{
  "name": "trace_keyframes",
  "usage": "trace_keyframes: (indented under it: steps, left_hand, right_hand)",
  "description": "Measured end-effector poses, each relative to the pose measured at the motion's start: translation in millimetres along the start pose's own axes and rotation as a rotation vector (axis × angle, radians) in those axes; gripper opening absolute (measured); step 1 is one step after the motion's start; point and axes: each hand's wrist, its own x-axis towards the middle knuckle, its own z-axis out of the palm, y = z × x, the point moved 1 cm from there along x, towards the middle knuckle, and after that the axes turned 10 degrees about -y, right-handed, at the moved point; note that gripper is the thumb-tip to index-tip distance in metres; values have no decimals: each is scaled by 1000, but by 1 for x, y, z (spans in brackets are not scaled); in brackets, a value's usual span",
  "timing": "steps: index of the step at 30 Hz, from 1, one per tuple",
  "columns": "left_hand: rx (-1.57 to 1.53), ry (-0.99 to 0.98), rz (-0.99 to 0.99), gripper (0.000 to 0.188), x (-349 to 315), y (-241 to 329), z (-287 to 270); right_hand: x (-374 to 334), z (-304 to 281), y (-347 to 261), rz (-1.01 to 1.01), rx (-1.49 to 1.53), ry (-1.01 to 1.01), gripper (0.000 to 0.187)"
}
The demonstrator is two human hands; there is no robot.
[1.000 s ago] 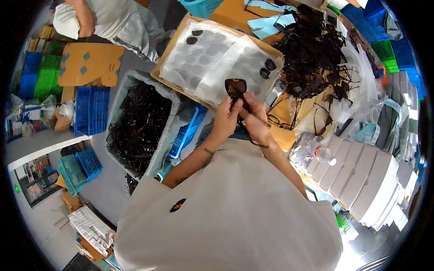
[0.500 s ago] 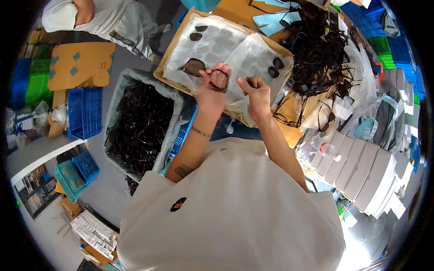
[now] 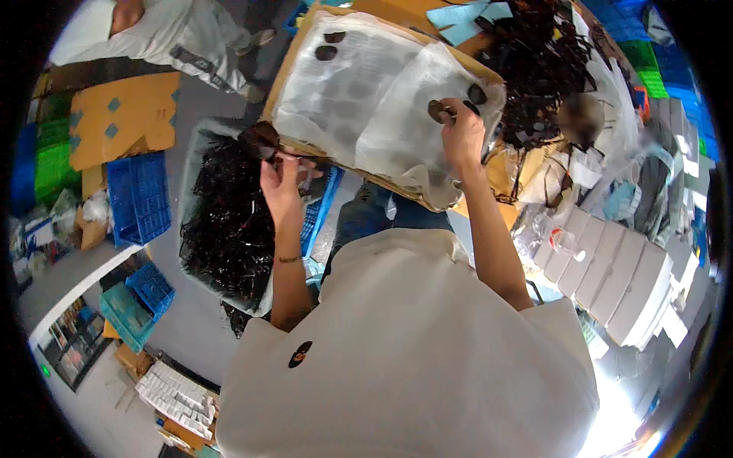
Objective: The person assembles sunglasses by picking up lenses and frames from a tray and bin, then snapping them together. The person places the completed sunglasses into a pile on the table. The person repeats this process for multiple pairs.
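- Head view, left hand [image 3: 281,183]: thumb and fingertips pinched together at the near side of a pair of dark sunglasses [image 3: 259,140], the other fingers loose. How much of it is gripped is hidden. Likely an edge hold, to stay off the lens faces.
- Sunglasses sit out past the fingertips, between the carton [image 3: 287,67] and the grey-lined bin [image 3: 192,164], over the bin's far corner. Well apart from the other hand, so probably parked clear of the paper.
- Right hand [image 3: 463,139]: thumb and fingers closed to a narrow gap, pinching one dark lens [image 3: 440,112]. Lens is over the right half of the white paper [image 3: 382,69]; can't tell if it touches. Fingertip hold suits such a small, flat part.
- Just beyond that hand, a loose lens [image 3: 476,94] lies on the paper, another dark edge just beside it, partly covered by fingers.
- Two more lenses [image 3: 326,53] at the far left of the paper, side by side, apart from the rest. Spacing probably avoids rubbing.
- Paper lines the carton, dark shapes faint underneath; reads as a protective layer between lenses.
- Bin holds tangled dark pieces [image 3: 225,221], heaped, so presumably scratches matter less there.
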Motion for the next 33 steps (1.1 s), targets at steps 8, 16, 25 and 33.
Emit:
trace_keyframes:
  steps: [8, 16, 25, 33]
  left_hand:
    - [1260, -229, 48, 34, 7, 38, 15]
    - [1171, -311, 92, 31, 15, 53, 20]
    - [1005, -370, 334, 26, 3, 75, 79]
    - [892, -386, 278, 27, -18, 77, 90]
  right_hand:
    - [30, -11, 68, 142, -243, -253, 23]
    - [20, 2, 78, -31, -571, -540, 17]
    - [8, 1, 60, 75, -515, -580, 29]
    - [1, -10, 45, 23, -528, -576, 42]
